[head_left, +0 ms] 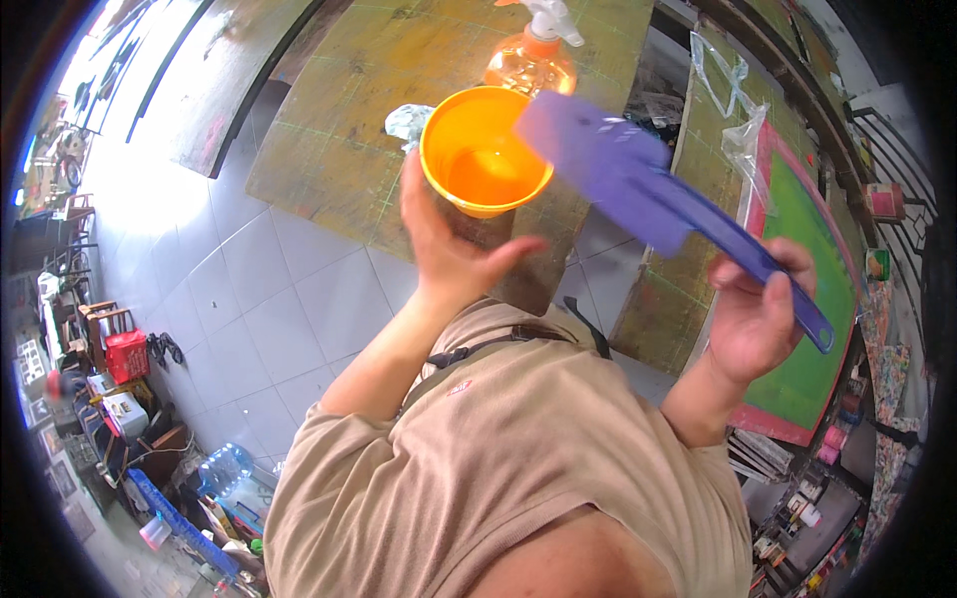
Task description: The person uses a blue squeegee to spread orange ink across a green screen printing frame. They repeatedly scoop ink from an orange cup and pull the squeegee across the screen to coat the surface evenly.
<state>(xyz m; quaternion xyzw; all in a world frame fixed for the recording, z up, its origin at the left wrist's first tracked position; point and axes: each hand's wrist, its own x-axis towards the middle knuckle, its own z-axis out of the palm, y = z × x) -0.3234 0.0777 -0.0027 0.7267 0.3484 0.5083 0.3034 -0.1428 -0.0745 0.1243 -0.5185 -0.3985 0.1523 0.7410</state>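
Head view: right hand (758, 319) wrapped tight around handle of purple plastic spatula (638, 179), blade raised toward cup rim. Left hand (449, 239) closed around orange cup (485, 149), held up, a little orange liquid inside. Beyond: orange spray bottle (533, 55) on worn wooden table (339, 149); green-meshed screen frame (807, 329) at right.

Tan short-sleeved T-shirt (518, 468), loose fit, sleeves ending above the elbows. Small reddish mark on the chest. Black strap (498, 344) with a buckle crosses the chest near the collar. Forearms bare. Left hand (444, 239) and right hand (758, 309) bare: no gloves, rings or watch.
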